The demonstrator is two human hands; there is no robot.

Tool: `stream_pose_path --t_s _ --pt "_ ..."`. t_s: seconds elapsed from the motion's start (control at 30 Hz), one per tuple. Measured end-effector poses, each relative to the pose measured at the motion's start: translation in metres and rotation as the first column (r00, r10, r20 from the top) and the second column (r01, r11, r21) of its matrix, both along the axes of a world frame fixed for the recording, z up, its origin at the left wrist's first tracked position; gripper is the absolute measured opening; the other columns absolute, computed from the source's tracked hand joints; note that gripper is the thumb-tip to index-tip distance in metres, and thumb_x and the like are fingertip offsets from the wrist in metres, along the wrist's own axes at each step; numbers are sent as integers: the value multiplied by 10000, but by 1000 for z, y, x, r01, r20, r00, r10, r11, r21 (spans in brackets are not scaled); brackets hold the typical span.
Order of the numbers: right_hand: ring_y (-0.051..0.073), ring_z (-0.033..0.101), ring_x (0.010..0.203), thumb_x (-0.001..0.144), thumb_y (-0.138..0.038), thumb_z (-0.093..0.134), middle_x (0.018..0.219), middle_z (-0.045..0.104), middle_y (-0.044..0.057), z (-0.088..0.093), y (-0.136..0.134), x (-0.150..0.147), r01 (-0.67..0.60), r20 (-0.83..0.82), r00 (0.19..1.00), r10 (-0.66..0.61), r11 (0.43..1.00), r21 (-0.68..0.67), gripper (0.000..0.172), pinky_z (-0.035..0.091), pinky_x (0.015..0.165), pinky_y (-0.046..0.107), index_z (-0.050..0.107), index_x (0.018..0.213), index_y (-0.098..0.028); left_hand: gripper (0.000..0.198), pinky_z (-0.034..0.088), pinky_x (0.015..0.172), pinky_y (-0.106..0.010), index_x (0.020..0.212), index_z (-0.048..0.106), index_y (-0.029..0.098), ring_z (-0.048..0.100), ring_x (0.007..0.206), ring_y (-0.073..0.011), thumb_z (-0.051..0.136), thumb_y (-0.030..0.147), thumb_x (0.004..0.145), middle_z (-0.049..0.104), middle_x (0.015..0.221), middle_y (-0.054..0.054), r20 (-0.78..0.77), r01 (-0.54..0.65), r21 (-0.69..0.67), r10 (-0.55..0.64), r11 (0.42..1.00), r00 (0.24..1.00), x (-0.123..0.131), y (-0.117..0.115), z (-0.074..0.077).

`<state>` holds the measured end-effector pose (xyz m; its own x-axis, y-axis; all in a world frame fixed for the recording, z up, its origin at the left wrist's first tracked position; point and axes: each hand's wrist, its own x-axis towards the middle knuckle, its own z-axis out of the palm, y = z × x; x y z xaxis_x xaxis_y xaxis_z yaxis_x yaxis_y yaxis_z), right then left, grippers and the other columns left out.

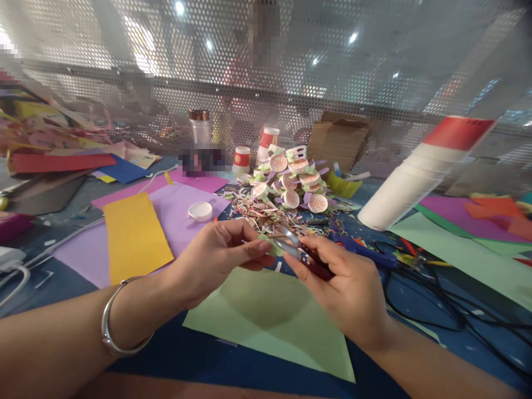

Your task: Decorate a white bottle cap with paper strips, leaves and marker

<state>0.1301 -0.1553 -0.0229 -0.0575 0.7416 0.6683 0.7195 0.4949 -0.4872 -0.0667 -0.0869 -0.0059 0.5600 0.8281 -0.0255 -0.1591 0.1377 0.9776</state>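
Between the thumb and fingers of my left hand (233,252) is a small piece of light green paper (273,244). My right hand (347,282) grips a pair of scissors (291,246) with dark handles, their metal blades pointing left at the green piece. Whether the blades touch the paper is hard to make out. Below both hands a larger sheet of light green paper (270,327) lies on the dark blue table. Just beyond them stands a heap of small paper-cup crafts (291,180) with round printed ends and green and purple paper strips.
Paper scraps (266,216) litter the table before the heap. On the left lie yellow paper (135,235), purple paper (178,199) and a white lid (200,211). A leaning stack of paper cups (419,174), a blue glue gun (366,249) and black cables (436,302) are at right.
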Motion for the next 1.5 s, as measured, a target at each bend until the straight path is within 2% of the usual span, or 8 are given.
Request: stream_pose_path --t_s 0.1,0.2,0.47,0.7,0.87,1.1,1.3,1.5 --pt "108 652 563 908 -278 696 738 742 -20 1 3 -1 -32 -124 992 16 992 -124 90 525 519 181 722 937 -197 265 550 702 -227 738 676 138 693 712 -126 845 339 779 719 710 -14 -7 10 75 -9 997 1000 0 1 -2" --pt "96 614 548 897 -231 686 694 709 -41 2 5 -1 -109 -155 985 81 978 -178 47 483 486 169 726 903 -208 243 553 727 -222 760 681 137 687 732 -117 817 332 813 726 734 -16 -24 31 150 -28 988 999 0 1 -5" --pt "103 573 526 862 -179 655 652 665 -36 5 3 -2 -129 -174 980 95 971 -202 61 450 464 188 707 837 -197 223 553 735 -226 767 650 143 690 752 -120 818 284 812 742 777 -27 -16 86 115 -85 990 996 0 1 -5" --pt "96 550 525 842 -164 648 634 638 -42 6 2 -1 -150 -164 980 112 959 -240 49 422 471 187 691 832 -187 229 556 767 -263 956 685 157 712 801 -156 822 259 804 752 851 -41 -29 92 180 -88 979 996 0 2 -4" --pt "79 516 502 842 -156 661 614 616 -54 7 1 -1 -171 -184 974 129 957 -236 48 404 452 172 696 819 -180 144 558 749 -242 891 684 150 701 771 -136 783 242 841 746 802 -37 16 109 205 -114 973 993 1 0 -4" --pt "107 629 580 860 -219 707 747 731 -21 4 2 -3 -161 -269 958 104 966 -203 83 508 506 183 736 936 -204 165 563 711 -226 790 648 150 723 725 -133 806 196 802 729 736 -6 63 72 28 -74 997 995 1 -1 1" --pt "125 654 567 859 -201 701 742 748 -17 1 2 -4 -135 -234 968 88 972 -190 170 555 501 210 747 1022 -210 142 580 756 -271 771 646 152 743 771 -168 788 161 767 720 771 -2 123 17 -166 4 986 992 2 0 -2" --pt "138 709 639 872 -234 705 827 786 5 0 2 -5 -122 -293 954 66 976 -178 180 591 568 222 711 1049 -203 160 595 815 -279 765 643 137 752 788 -166 799 166 782 709 781 3 135 13 -197 14 980 991 2 1 -4"
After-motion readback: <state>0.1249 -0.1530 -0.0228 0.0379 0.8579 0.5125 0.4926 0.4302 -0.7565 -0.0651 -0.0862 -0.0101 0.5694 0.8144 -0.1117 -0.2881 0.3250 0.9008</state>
